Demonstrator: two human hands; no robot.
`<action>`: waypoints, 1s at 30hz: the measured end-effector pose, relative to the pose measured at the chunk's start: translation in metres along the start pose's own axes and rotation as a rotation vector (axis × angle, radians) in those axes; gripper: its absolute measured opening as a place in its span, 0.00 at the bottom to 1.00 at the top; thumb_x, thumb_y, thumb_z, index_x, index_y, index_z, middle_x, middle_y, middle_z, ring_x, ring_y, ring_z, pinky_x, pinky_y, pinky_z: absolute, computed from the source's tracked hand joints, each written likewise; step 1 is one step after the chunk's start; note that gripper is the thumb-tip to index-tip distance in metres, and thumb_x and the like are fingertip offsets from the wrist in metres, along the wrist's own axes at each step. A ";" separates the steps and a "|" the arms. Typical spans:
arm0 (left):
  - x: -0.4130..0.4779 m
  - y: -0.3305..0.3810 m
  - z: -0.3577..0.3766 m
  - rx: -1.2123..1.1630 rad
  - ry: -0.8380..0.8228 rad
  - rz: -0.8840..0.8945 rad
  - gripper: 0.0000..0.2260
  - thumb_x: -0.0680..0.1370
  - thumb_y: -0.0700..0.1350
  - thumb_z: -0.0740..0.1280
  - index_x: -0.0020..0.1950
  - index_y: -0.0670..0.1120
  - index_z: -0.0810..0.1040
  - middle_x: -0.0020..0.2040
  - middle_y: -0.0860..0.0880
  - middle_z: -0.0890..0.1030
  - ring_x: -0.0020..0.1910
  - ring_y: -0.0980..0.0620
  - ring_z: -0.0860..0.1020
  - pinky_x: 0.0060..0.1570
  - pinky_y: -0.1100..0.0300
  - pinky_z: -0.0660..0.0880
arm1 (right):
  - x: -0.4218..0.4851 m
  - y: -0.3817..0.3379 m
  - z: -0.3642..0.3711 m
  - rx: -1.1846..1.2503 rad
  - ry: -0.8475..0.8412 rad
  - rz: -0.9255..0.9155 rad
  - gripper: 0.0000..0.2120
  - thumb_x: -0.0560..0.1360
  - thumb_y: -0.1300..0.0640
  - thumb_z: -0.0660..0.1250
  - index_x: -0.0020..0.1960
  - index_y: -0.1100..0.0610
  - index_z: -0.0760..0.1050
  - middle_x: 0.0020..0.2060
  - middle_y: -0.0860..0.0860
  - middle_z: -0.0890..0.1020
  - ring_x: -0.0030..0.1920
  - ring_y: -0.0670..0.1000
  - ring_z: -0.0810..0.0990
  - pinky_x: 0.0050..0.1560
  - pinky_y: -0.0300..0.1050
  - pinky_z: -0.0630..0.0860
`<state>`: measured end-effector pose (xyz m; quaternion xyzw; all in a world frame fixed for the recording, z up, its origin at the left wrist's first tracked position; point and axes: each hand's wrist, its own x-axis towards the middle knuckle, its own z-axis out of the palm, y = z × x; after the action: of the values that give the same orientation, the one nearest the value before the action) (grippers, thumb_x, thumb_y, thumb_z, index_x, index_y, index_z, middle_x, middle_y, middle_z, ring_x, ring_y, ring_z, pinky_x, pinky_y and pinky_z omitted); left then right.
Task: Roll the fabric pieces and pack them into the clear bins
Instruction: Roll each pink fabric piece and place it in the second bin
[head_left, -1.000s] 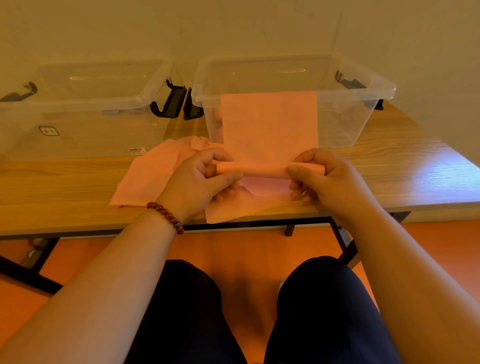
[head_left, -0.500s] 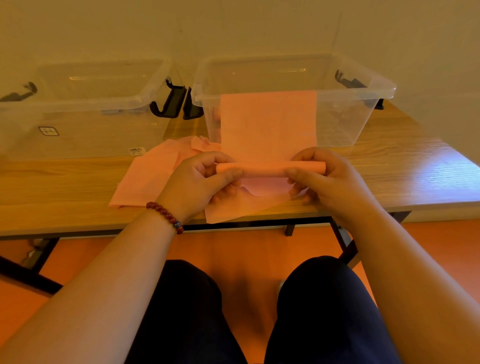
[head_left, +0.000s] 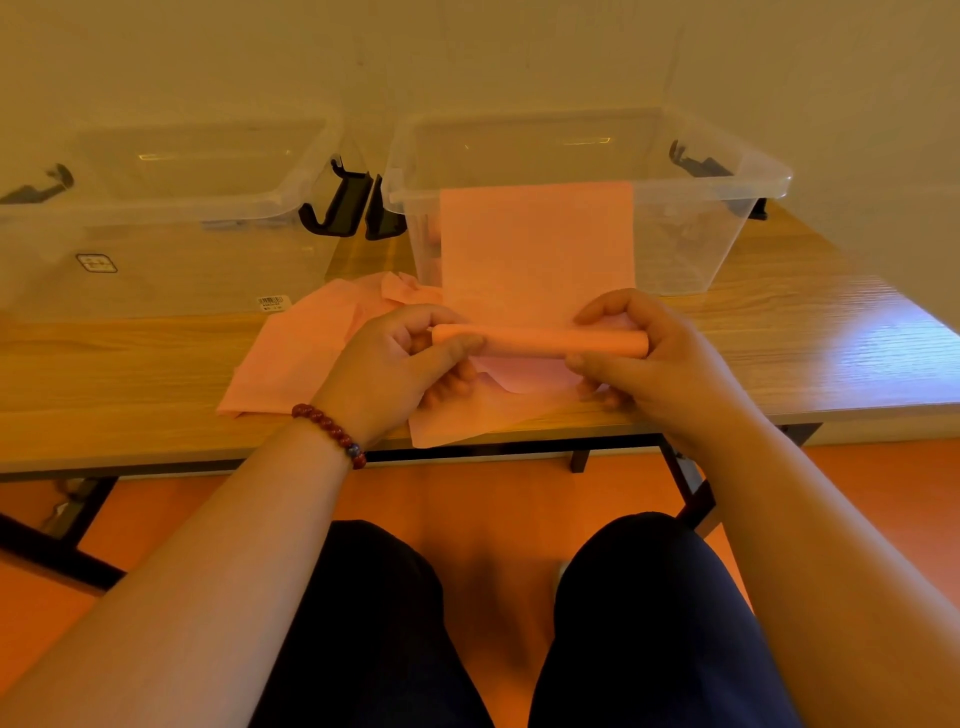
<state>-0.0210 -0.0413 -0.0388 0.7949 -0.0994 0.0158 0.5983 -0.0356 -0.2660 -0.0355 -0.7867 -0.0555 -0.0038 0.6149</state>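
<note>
A pink fabric piece (head_left: 537, 249) hangs flat from the front rim of the right clear bin (head_left: 727, 176) down to a tight roll (head_left: 540, 340) at its lower end. My left hand (head_left: 400, 369) pinches the roll's left end between thumb and fingers. My right hand (head_left: 649, 358) grips the roll's right end. A heap of loose pink fabric pieces (head_left: 306, 353) lies on the table under and left of my hands. The left clear bin (head_left: 171, 208) stands at the back left.
The wooden table (head_left: 810, 332) has its front edge just below my hands; one fabric piece overhangs it. Black latch handles (head_left: 343, 202) stick out between the two bins. A wall stands close behind the bins. My knees are below the table edge.
The roll has climbed slightly up the hanging fabric and grown a little thicker, as both hands turned it away from me.
</note>
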 end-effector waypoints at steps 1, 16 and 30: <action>0.000 0.000 0.000 -0.003 -0.001 -0.001 0.02 0.77 0.44 0.67 0.46 0.50 0.79 0.31 0.52 0.83 0.27 0.60 0.78 0.25 0.68 0.71 | 0.000 0.000 0.000 -0.003 0.009 0.000 0.08 0.72 0.57 0.73 0.49 0.49 0.77 0.35 0.52 0.84 0.33 0.46 0.81 0.34 0.39 0.77; 0.000 -0.002 0.000 -0.021 -0.011 0.005 0.04 0.76 0.44 0.68 0.49 0.52 0.78 0.33 0.53 0.83 0.30 0.59 0.79 0.27 0.67 0.73 | 0.000 0.001 0.000 -0.026 -0.003 -0.025 0.08 0.73 0.57 0.72 0.51 0.49 0.77 0.35 0.49 0.84 0.34 0.46 0.81 0.37 0.43 0.77; 0.003 -0.007 -0.001 0.097 -0.029 0.044 0.07 0.79 0.47 0.64 0.53 0.57 0.78 0.32 0.52 0.78 0.28 0.61 0.73 0.29 0.68 0.73 | 0.001 0.001 0.001 -0.047 -0.030 -0.036 0.12 0.73 0.58 0.73 0.52 0.45 0.77 0.38 0.51 0.84 0.34 0.46 0.80 0.38 0.47 0.76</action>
<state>-0.0170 -0.0390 -0.0444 0.8208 -0.1245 0.0223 0.5570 -0.0344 -0.2656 -0.0367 -0.7996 -0.0787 -0.0044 0.5953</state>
